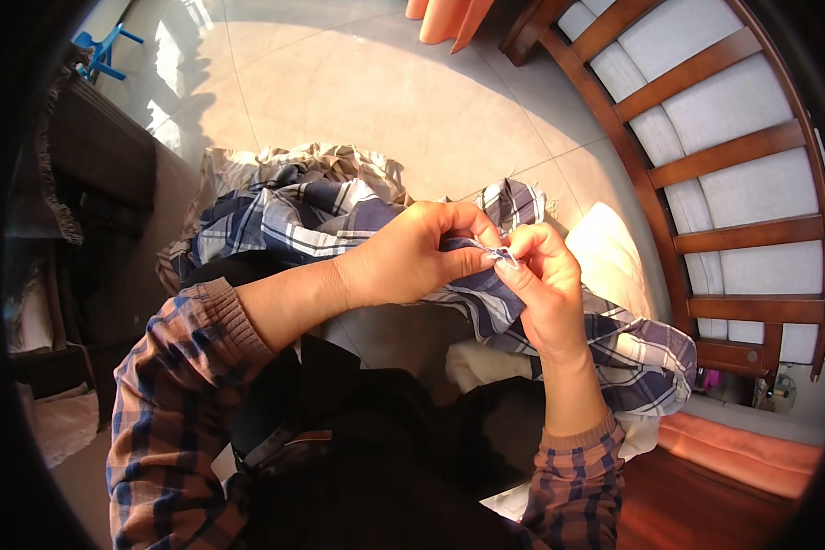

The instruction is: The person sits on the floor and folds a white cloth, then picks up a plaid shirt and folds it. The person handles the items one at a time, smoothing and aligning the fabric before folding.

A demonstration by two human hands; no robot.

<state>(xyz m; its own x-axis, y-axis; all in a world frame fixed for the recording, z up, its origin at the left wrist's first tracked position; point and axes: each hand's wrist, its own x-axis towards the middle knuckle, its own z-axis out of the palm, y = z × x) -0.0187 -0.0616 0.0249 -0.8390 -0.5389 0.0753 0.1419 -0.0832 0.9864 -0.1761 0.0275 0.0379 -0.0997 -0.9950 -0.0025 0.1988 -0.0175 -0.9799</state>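
Observation:
A blue-and-white plaid cloth (312, 215) lies in folds across my lap and spreads out beyond my knees. Above the lap, my left hand (417, 252) pinches the cloth's edge between thumb and fingers. Close against it on the right, my right hand (552, 280) is also closed in a pinch. Thin white threads (503, 254) show between the fingertips of both hands, at the cloth's edge. Part of the cloth hangs down past my right wrist. My palms and the cloth bunched behind the left fingers are hidden.
Beige crumpled fabric (348, 158) lies under the far side of the plaid cloth, on the tiled floor (339, 82). Wooden slatted furniture (752, 243) stands at the right. Dark furniture (105, 151) is at the left, with a small blue stool (105, 53) farther off.

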